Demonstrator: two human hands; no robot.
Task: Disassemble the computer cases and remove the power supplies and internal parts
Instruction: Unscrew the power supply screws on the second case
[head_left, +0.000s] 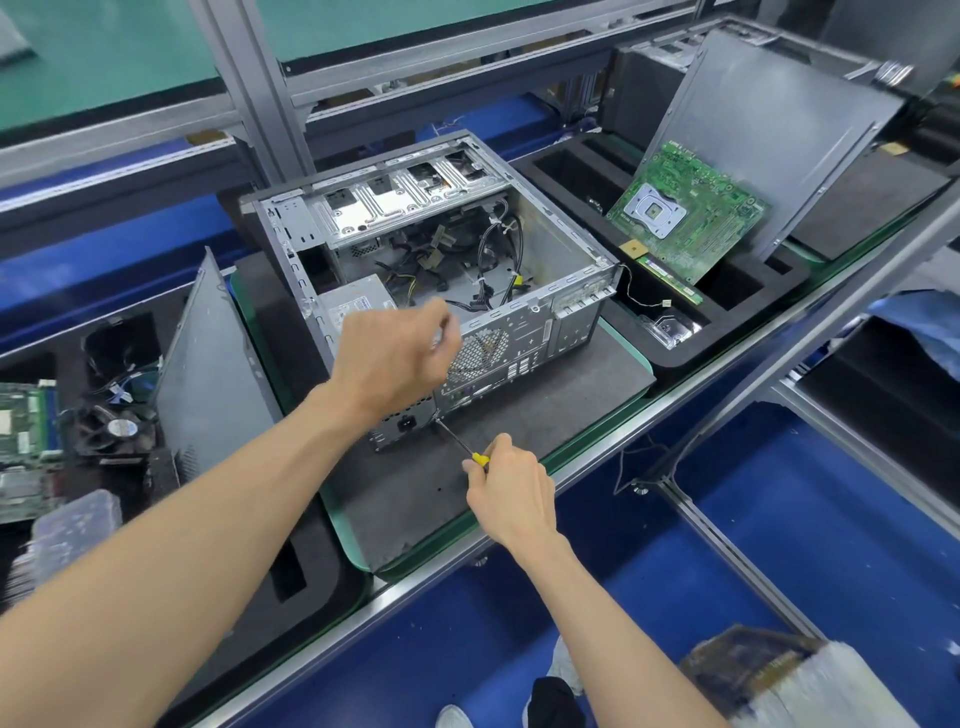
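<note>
1. My left hand (397, 358) covers part of the power supply (358, 306) and the case's (431, 260) rear panel; its fingers are motion-blurred, so I can't tell whether they pinch anything.
2. The screwdriver (460, 441) handle is mostly buried in my right hand (511, 493).
3. At 9 o'clock, a green board (23, 447) is cut by the edge.
4. At 5 o'clock, a blurred bundle (795, 686) is unidentifiable.

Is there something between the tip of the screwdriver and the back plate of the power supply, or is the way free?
Nothing visible blocks it. The right hand grips the screwdriver, whose tip already reaches the rear panel beside the power supply. The left hand is above, at the computer case rim, not in the shaft's line.
</note>
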